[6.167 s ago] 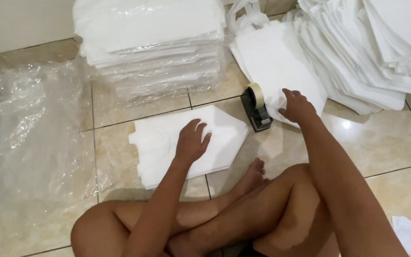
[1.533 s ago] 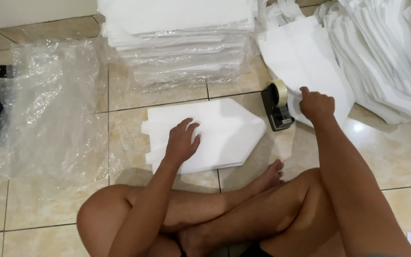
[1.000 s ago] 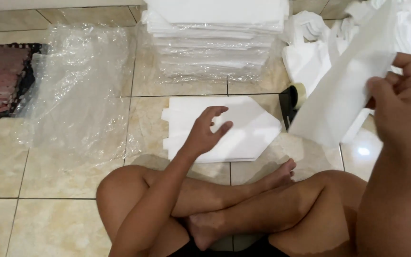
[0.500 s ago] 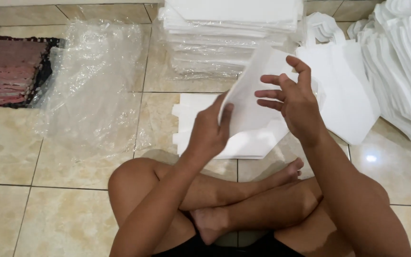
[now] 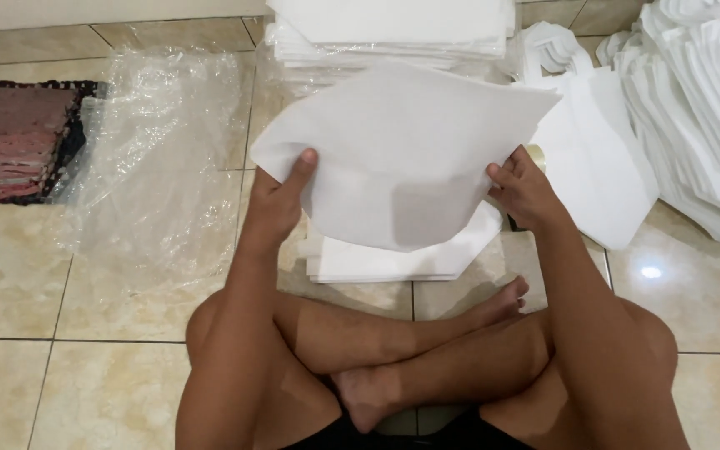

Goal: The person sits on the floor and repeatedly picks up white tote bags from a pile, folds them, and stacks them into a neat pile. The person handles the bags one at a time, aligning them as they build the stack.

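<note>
Both hands now pinch the white sheet [image 5: 402, 154], left hand [image 5: 281, 200] and right hand [image 5: 527, 187] on opposite edges, lifted over the folded pile [image 5: 393, 258]; half a second ago the right gripped it alone. Tiled floor [image 5: 60, 283]: clear plastic wrap [image 5: 160, 158] left, stacked white bags [image 5: 702, 108] far right.

A stack of flat white goods in clear plastic wrappers [image 5: 393, 37] lies at the top centre of the tiled floor, with a crumpled, empty clear plastic bag [image 5: 156, 158] spread to its left; no labels, signs or screens.
</note>
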